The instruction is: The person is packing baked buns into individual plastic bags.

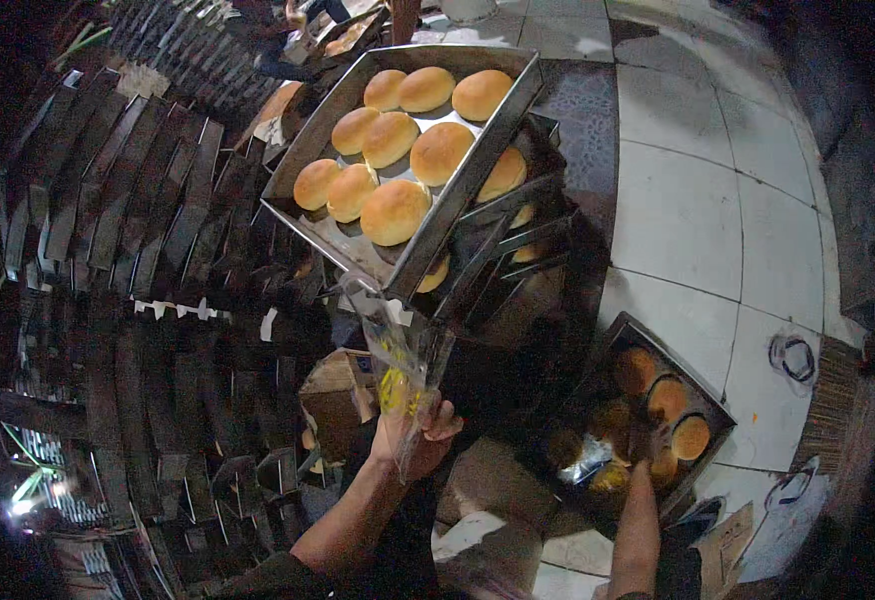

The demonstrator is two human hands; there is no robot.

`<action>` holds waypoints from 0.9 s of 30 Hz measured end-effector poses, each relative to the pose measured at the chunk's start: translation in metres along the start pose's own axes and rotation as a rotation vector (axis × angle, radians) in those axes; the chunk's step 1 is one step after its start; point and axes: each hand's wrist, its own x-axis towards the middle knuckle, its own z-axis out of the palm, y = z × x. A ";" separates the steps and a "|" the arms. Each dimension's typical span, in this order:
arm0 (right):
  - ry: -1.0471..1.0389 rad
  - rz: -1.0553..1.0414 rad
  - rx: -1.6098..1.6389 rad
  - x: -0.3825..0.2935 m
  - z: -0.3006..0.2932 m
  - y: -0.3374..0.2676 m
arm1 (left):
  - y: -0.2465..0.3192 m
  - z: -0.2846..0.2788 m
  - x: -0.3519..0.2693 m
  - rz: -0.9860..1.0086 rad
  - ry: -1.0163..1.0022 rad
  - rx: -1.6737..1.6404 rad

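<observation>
My left hand (419, 431) is shut on a clear plastic bag (400, 360) with yellow print, just below a metal tray (467, 184). That tray holds several round golden buns (396, 212) and rests on more stacked trays with buns. At the lower right, my right hand (644, 442) reaches into another metal tray (700, 442) among buns (666, 397). Shadow covers its fingers, so their hold cannot be told. A shiny plastic wrapping (587, 459) lies in the same tray, left of that hand.
Many dark metal trays (119, 187) are stacked along the left. A cardboard box (332, 397) stands left of my left hand. Pale floor tiles (674, 202) stretch along the right, with a straw broom (827, 397) on them. Another person (280, 37) is at the top.
</observation>
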 end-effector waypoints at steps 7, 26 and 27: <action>-0.007 0.216 0.323 -0.049 -0.055 -0.003 | -0.007 0.011 -0.010 0.011 -0.008 -0.045; -0.094 -0.751 0.856 -0.407 -0.218 -0.271 | -0.043 0.033 -0.044 -0.118 -0.422 0.795; -0.057 -0.751 0.746 -0.422 -0.217 -0.271 | -0.046 0.032 -0.048 -0.157 -0.463 0.904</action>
